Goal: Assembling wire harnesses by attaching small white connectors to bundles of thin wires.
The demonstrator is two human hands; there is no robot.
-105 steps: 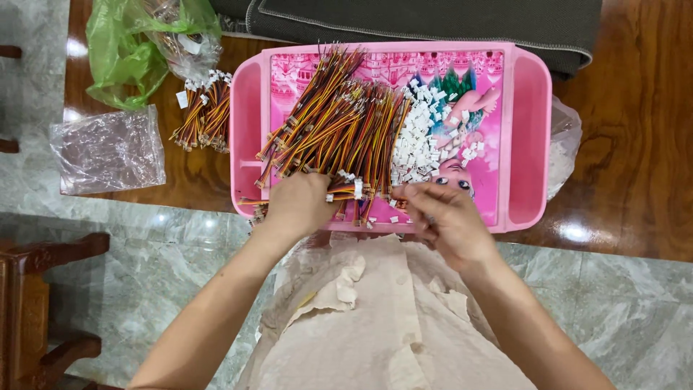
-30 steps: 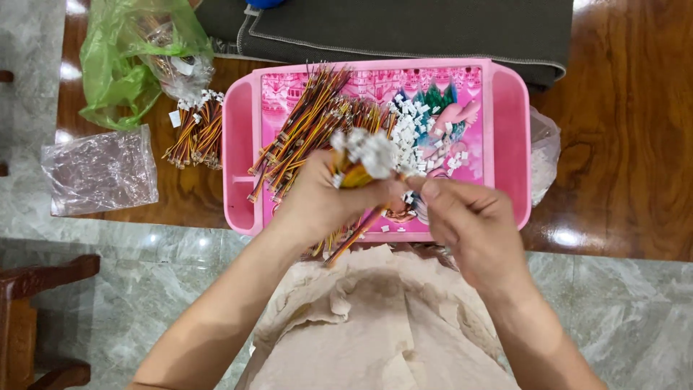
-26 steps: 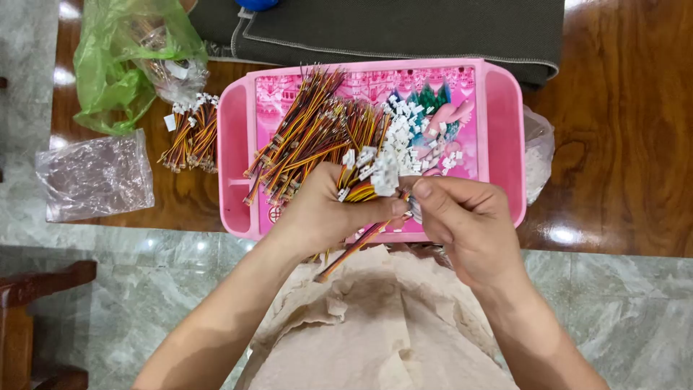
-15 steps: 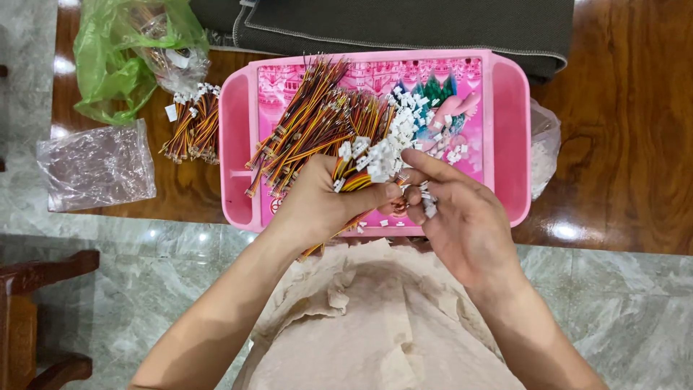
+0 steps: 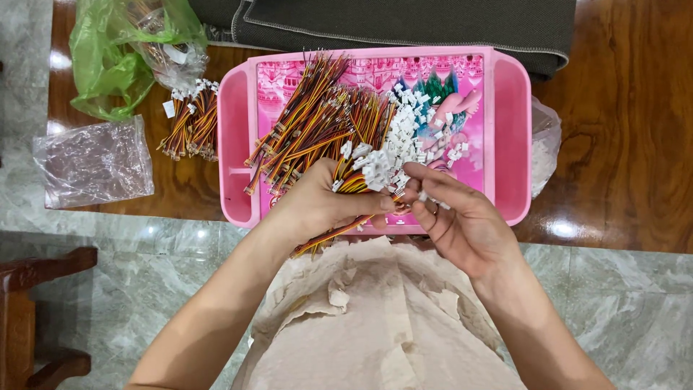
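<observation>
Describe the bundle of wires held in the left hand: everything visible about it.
The wire bundle is a sheaf of thin red, yellow and dark leads. White plastic connectors cap the upper ends, clustered above the pink tray. The left hand grips it around the middle, so it slants from lower left to upper right, loose tails poking out below the palm. The right hand touches the connector end with its fingertips.

Pink tray (image 5: 512,130) with cartoon print; red-yellow-brown wires (image 5: 310,130); white connectors (image 5: 419,130); green bag (image 5: 108,65); brown wooden worktop (image 5: 621,144).
</observation>
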